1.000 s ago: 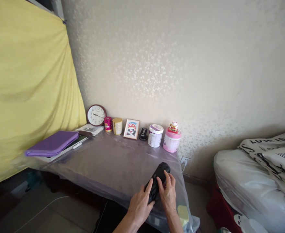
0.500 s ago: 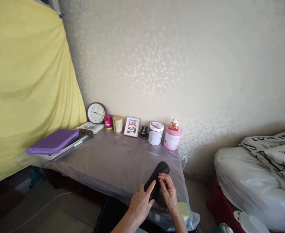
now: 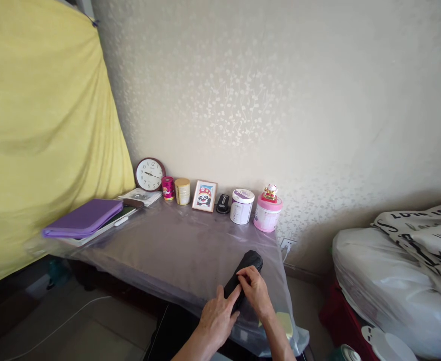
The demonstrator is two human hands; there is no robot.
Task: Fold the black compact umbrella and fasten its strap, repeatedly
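Observation:
A black folded umbrella (image 3: 251, 259) lies slanting on the plastic-covered table (image 3: 175, 245), near its front right corner. My left hand (image 3: 216, 317) is wrapped around the umbrella's near part, with the index finger stretched along its side. At the umbrella's middle, my right hand (image 3: 253, 290) pinches thumb and fingers together on the fabric or strap. What exactly sits between those fingertips is too small to make out. Both hands partly cover the near end of the umbrella.
Along the wall stand a clock (image 3: 150, 174), a framed panda picture (image 3: 204, 196), a white tub (image 3: 241, 206) and a pink tub (image 3: 267, 215) with a lucky cat figurine (image 3: 270, 192). A purple folder (image 3: 83, 218) lies at left. White bags (image 3: 389, 286) are piled at right.
My right hand has shifted a little left across the umbrella, its pinched fingers now closer to the left index finger. The left hand and umbrella stay almost in place.

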